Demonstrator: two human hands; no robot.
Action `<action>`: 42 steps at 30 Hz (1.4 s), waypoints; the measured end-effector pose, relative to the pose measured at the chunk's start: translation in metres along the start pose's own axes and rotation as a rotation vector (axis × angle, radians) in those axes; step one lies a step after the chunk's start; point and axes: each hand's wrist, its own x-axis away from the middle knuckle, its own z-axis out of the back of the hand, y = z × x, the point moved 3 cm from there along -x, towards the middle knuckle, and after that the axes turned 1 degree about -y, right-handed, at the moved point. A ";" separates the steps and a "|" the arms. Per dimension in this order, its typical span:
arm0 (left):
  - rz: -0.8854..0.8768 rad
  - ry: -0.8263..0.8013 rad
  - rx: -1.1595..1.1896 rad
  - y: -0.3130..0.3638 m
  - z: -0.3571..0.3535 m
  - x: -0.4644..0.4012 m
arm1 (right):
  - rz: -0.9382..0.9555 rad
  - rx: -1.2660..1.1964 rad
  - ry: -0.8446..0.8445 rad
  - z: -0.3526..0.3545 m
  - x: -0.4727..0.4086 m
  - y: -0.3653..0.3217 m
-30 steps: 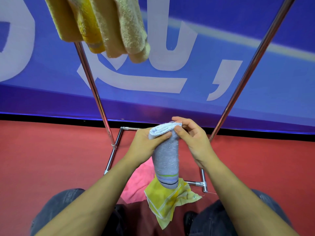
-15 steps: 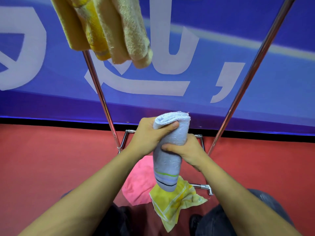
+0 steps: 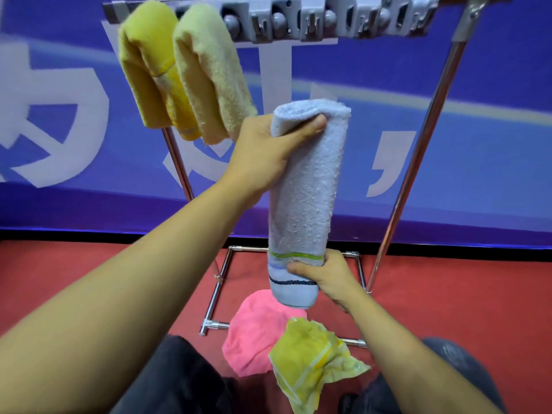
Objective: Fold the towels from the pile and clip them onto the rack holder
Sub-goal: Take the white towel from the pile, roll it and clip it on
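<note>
A folded pale blue towel (image 3: 306, 189) with green and dark stripes near its bottom hangs upright between my hands. My left hand (image 3: 265, 150) grips its top fold, thumb across the front. My right hand (image 3: 327, 277) holds its striped lower end. Above, the grey rack holder (image 3: 337, 20) with a row of clips spans the top of the frame. A yellow towel (image 3: 146, 70) and a cream towel (image 3: 209, 79) hang clipped at its left end. On the floor lie a pink towel (image 3: 254, 336) and a yellow-green towel (image 3: 310, 363).
Two chrome uprights (image 3: 415, 162) carry the holder, joined to a chrome base frame (image 3: 215, 297) on the red floor. A blue banner with white lettering stands right behind the rack. My dark trouser legs fill the bottom corners.
Both hands lifted the blue towel toward the rack holder. My right hand slid from the towel's middle down to its striped end. The view tilted up, bringing the clips into sight.
</note>
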 end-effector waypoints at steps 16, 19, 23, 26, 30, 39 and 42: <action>0.263 -0.114 -0.007 -0.038 -0.024 0.017 | 0.083 -0.097 0.048 0.021 0.001 -0.030; 0.278 -0.080 -0.019 -0.051 -0.021 0.005 | 0.059 -0.070 0.014 0.019 0.001 -0.030; 0.362 -0.008 -0.019 -0.079 -0.003 -0.007 | 0.115 -0.057 -0.072 0.020 0.003 -0.037; 0.462 0.093 -0.014 -0.112 0.016 -0.006 | 0.191 -0.033 -0.179 0.018 0.005 -0.045; 0.701 0.110 -0.018 -0.162 0.033 0.014 | 0.164 -0.073 -0.262 0.015 0.005 -0.047; 0.838 -0.421 0.415 -0.182 0.005 0.077 | 0.021 -0.387 -0.321 0.015 -0.011 -0.038; 0.874 -0.491 0.584 -0.185 -0.002 0.091 | -0.024 -0.527 -0.290 0.019 -0.018 -0.032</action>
